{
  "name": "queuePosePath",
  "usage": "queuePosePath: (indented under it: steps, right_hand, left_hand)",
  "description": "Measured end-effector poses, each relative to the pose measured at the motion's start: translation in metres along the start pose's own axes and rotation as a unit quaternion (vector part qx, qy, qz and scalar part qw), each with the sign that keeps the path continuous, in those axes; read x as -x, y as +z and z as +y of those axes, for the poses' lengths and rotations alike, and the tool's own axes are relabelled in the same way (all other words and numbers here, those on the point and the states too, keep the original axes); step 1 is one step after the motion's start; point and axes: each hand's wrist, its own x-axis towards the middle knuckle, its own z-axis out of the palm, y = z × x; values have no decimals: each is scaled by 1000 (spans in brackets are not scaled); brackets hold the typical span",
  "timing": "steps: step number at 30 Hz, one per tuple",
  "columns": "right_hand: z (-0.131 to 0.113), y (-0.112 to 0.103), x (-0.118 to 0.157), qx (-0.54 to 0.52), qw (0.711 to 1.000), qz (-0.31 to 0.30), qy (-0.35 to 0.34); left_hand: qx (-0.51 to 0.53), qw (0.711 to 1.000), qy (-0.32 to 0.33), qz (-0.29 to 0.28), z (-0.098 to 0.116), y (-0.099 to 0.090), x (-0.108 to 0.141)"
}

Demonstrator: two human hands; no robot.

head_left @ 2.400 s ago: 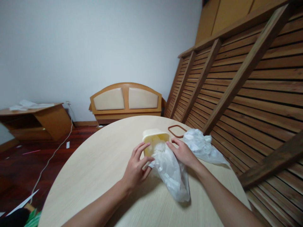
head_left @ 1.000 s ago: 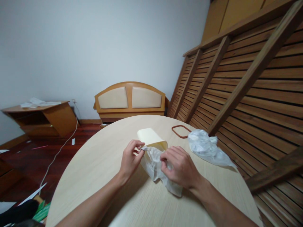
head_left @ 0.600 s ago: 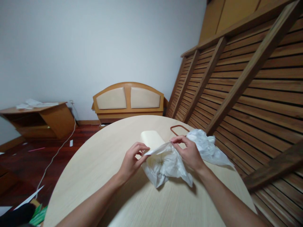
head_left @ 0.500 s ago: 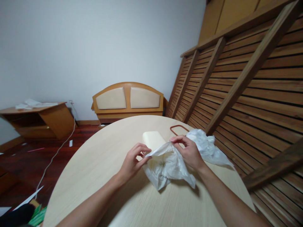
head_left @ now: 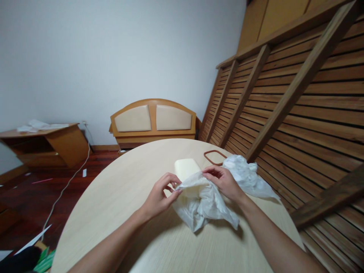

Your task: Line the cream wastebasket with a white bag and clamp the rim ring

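Note:
A crumpled white plastic bag (head_left: pixel 203 203) is stretched between my two hands just above the round table (head_left: pixel 113 201). My left hand (head_left: pixel 163 191) pinches the left end of its rim between thumb and fingers. At the right end of the rim, my right hand (head_left: pixel 223 182) is closed on the thin plastic. Right behind the bag lies a cream-coloured block-like thing with rounded corners (head_left: pixel 186 167), its near part covered by the bag. Whether any of it is inside the bag I cannot tell.
To the right of my right hand lies a second crumpled white bag (head_left: pixel 247 176). A brown rounded rectangular frame (head_left: pixel 209 152) rests behind it. Wooden slatted panels (head_left: pixel 284 113) lean along the right side. A headboard (head_left: pixel 153 119) stands beyond the table.
The bag's rim has sunk slightly between my hands, and my right hand has shifted a little left and down. More of the cream block's top now shows.

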Motion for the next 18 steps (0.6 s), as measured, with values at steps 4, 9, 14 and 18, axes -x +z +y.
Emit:
queuePosePath:
  steps: [4, 9, 14, 18]
  right_hand:
    - [-3, 2, 2, 26, 999, -8, 19]
    - [-5, -5, 3, 45, 996, -71, -26]
    - [-4, -18, 4, 48, 984, -161, -58]
    - [-1, -27, 5, 13, 983, -173, -57]
  left_hand:
    - [22, 1000, -13, -11, 0, -1, 1]
    - [66, 995, -74, 16, -5, 2, 1]
    - [150, 976, -143, 61, -10, 3, -3]
    - [195, 962, -171, 83, -12, 3, -6]
